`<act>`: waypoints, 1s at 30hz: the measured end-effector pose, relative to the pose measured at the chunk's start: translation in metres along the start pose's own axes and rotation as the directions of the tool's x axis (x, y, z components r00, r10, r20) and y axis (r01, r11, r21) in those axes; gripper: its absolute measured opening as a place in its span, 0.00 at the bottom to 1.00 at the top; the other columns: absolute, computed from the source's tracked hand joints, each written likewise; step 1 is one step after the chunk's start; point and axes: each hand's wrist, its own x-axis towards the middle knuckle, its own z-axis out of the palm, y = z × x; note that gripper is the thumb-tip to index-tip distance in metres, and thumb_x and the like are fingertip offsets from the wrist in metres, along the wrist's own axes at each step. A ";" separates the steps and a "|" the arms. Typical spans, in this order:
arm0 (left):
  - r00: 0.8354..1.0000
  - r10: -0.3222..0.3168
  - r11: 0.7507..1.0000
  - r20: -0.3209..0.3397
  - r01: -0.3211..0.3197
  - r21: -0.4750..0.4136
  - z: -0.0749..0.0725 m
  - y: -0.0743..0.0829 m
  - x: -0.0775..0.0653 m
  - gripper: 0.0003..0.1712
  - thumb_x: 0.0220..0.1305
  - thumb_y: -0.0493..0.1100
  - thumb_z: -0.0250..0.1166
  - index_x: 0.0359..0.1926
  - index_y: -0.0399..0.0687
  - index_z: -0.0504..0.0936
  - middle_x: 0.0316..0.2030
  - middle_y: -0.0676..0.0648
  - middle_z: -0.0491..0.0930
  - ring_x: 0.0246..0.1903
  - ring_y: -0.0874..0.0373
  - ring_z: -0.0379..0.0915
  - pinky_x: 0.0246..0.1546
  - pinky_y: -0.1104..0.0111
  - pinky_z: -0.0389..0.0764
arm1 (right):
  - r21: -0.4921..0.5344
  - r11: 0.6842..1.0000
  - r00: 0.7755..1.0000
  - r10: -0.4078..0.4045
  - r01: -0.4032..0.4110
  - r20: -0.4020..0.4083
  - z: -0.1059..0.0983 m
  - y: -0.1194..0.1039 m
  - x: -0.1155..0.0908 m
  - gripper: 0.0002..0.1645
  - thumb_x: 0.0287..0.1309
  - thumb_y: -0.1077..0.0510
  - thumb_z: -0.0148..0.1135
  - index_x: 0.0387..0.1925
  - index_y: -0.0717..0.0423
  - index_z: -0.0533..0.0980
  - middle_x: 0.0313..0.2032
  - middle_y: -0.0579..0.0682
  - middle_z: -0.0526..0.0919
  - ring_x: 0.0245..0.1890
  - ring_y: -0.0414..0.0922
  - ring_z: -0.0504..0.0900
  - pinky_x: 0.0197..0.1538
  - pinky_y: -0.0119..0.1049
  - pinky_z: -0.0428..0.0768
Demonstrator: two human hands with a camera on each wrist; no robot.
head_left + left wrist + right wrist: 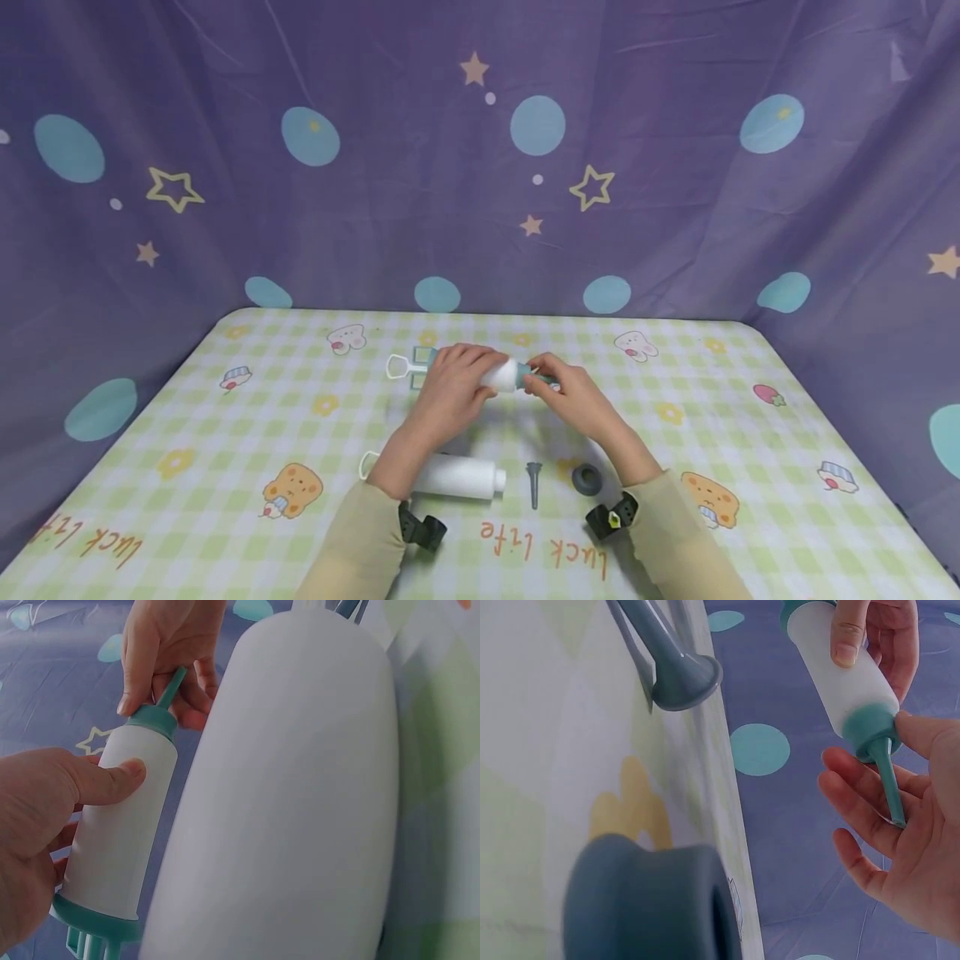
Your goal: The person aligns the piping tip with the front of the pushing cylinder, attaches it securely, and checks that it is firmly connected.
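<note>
A white syringe-like tube (504, 375) with teal ends is raised over the far half of the table. My left hand (452, 390) grips its barrel (124, 825), thumb along the near side. A white loop handle (397, 367) and teal frame-shaped grips stick out past that hand to the left. At the tube's other end, my right hand (573, 398) holds the teal cap (154, 720) between thumb and fingers. A thin teal nozzle (889, 780) points out of the cap, its tip close to the right palm.
Nearer me lies a second white tube (457, 477) with its own loop handle, partly behind my left forearm. Right of it are a grey nozzle (533, 485) and a grey ring-shaped cap (587, 478). A checked cloth (255, 425) covers the table; a purple curtain (375, 225) hangs behind.
</note>
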 end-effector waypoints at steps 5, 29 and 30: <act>1.000 0.000 1.000 0.007 0.000 -0.010 0.000 0.001 0.000 0.25 0.50 0.42 0.69 0.52 0.52 0.77 0.48 0.52 0.77 0.50 0.54 0.69 0.51 0.59 0.67 | -0.029 1.000 1.000 -0.002 0.002 0.002 0.001 0.001 0.001 0.21 0.64 0.40 0.45 0.44 0.49 0.73 0.35 0.49 0.83 0.34 0.44 0.82 0.35 0.35 0.76; 1.000 0.008 0.999 0.002 -0.007 -0.050 0.001 0.005 -0.001 0.25 0.51 0.42 0.68 0.53 0.52 0.76 0.48 0.52 0.77 0.50 0.54 0.69 0.51 0.59 0.66 | -0.161 0.987 0.992 -0.003 -0.017 -0.124 -0.002 0.000 0.000 0.29 0.67 0.40 0.37 0.23 0.51 0.77 0.22 0.49 0.79 0.18 0.39 0.71 0.28 0.34 0.69; 1.000 0.007 0.999 0.003 -0.006 -0.048 0.001 0.005 -0.001 0.25 0.51 0.42 0.68 0.53 0.52 0.76 0.49 0.52 0.77 0.50 0.54 0.69 0.51 0.59 0.66 | -0.152 0.988 0.992 0.000 -0.020 -0.129 -0.003 0.001 -0.001 0.28 0.67 0.40 0.37 0.25 0.50 0.77 0.22 0.50 0.80 0.20 0.40 0.73 0.29 0.34 0.70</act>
